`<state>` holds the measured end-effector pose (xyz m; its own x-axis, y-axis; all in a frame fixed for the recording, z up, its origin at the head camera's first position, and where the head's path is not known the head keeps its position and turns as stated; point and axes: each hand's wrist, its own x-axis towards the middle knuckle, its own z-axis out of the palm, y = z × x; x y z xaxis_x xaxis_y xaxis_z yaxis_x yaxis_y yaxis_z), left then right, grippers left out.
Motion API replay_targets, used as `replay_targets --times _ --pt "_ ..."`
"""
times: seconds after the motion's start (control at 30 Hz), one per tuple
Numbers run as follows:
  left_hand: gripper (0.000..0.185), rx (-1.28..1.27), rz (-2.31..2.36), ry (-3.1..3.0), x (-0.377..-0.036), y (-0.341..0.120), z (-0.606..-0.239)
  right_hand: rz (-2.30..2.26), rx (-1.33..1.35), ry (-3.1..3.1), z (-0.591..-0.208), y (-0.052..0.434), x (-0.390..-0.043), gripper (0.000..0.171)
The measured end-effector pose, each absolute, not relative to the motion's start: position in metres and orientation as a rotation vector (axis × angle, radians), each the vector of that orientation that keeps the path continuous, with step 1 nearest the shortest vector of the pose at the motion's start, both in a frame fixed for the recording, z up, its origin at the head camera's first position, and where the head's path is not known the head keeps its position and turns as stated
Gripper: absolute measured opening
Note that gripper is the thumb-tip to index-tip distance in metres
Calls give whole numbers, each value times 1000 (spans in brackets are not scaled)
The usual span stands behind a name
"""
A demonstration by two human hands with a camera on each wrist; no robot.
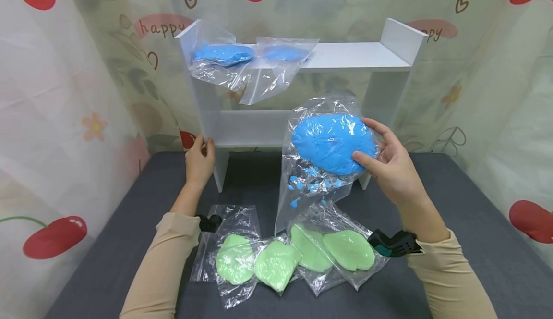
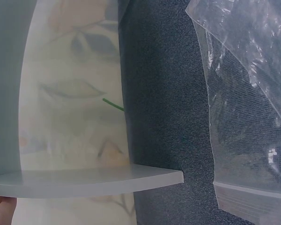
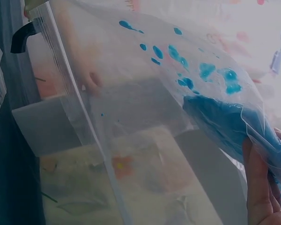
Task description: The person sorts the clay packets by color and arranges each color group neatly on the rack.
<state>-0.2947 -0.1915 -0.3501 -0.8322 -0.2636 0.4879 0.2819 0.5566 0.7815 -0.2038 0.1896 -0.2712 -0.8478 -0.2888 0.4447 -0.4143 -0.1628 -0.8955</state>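
- Nearest, four clear bags of green dough point(image 1: 294, 261) lie in a row on the dark desk point(image 1: 453, 242), untouched.
- Above them, the right hand point(image 1: 390, 163) holds a bag of blue dough point(image 1: 332, 143) in the air, fingers and thumb curled round its lump (loose crumbs sit in the slack plastic below).
- The left hand point(image 1: 199, 158) grips the left post of the white shelf point(image 1: 345, 57), fingers wrapped on its edge.
- Farthest, two blue bags point(image 1: 242, 57) rest on the top board.
- Judging by this, the shelving step is mid-way; next the held bag likely needs lifting up beside those two.
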Motion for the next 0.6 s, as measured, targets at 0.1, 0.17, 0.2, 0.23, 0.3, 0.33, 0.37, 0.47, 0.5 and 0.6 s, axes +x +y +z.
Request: replay_targets --times 0.1,0.17,0.2,0.23,0.3,0.33,0.37,0.47,0.5,0.6 --pt "40 -18 -1259 -2220 -295 -191 -350 2208 838 -1938 -267 191 -202 61" --pt "41 -16 -1257 -2223 -295 -191 -350 2218 839 -1920 -265 192 -201 61" --pt "41 -16 -1257 -2223 -294 -191 -350 2218 836 -1912 -264 192 -200 61" --pt "41 -16 -1255 -2224 -294 -191 -350 2216 829 -1904 -263 192 -200 61" --pt "41 -16 -1253 -2223 -294 -191 -350 2219 823 -1879 -262 193 -199 61" --pt "41 -17 -1253 -2223 -294 -191 -350 2226 818 -1862 -261 194 -198 61" --pt "41 -18 -1253 -2221 -294 -191 -350 2233 814 -1845 -260 194 -198 61" --pt "40 -17 -1252 -2220 -294 -191 -350 2255 794 -1790 -257 194 -197 60" --pt "40 -16 -1252 -2220 -294 -191 -350 2258 786 -1774 -256 194 -196 60" --pt "40 -15 -1250 -2220 -294 -191 -350 2270 784 -1720 -254 195 -195 60"
